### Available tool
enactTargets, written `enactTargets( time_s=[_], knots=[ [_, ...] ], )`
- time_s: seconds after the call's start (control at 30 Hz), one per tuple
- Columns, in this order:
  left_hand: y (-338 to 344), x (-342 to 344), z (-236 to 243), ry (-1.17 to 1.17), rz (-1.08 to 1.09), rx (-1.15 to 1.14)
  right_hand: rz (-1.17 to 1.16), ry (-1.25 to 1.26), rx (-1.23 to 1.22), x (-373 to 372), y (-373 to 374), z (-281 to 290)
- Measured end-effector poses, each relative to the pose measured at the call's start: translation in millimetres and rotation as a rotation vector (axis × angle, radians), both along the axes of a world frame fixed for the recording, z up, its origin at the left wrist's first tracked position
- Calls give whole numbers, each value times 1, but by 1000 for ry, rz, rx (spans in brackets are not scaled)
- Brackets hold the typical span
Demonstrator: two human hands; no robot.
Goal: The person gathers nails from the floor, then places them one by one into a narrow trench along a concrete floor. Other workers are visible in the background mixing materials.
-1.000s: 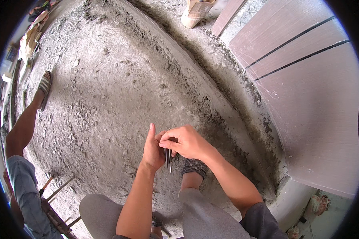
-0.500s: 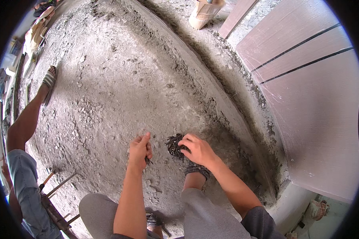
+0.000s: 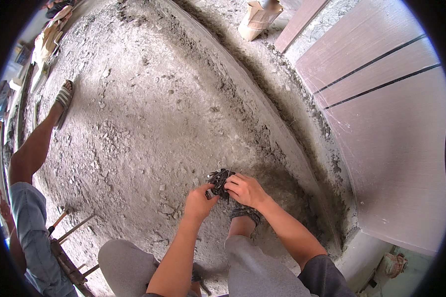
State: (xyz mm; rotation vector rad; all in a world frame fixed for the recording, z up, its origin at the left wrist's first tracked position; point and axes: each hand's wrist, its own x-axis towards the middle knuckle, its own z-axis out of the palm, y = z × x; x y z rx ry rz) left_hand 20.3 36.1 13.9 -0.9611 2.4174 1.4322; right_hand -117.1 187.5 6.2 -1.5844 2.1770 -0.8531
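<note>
A small heap of dark, thin metal pieces that look like nails (image 3: 220,177) lies on the rough floor just ahead of my sandalled foot (image 3: 243,214). My left hand (image 3: 199,203) reaches the heap's near left side, thumb and fingers curled round pieces at its edge. From the right, my right hand (image 3: 246,190) presses bent fingers into the same heap and grips some pieces. Both sets of fingertips are partly hidden among the nails, so how many each hand holds does not show.
A hammer (image 3: 59,220) and a metal bar lie at the lower left, beside another person's leg (image 3: 29,158). Loose rubble covers the rough concrete floor (image 3: 134,99). A raised edge and groove run along the right, before large pale panels (image 3: 391,148). A torn paper bag (image 3: 255,22) stands far off.
My left hand, which was apart from the heap with several nails in its fist, has moved right to the heap. My right hand has stayed there, its fingers shifting slightly.
</note>
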Motion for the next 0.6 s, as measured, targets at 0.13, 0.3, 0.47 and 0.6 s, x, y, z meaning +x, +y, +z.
enactTargets(
  time_s=[0.13, 0.3, 0.47, 0.6],
  knots=[
    [4, 2, -8, 56, -28, -81, -80, -87, -85, 2, 0, 3],
    [10, 2, -11, 93, -108, -238, -305, -284, -169, 7, -1, 8],
    [15, -2, -3, -1, -205, -328, -475, -479, -157, 8, 1, 2],
    [18, 3, -9, 13, -155, -360, -485, -491, -166, 4, 7, -2]
  ],
)
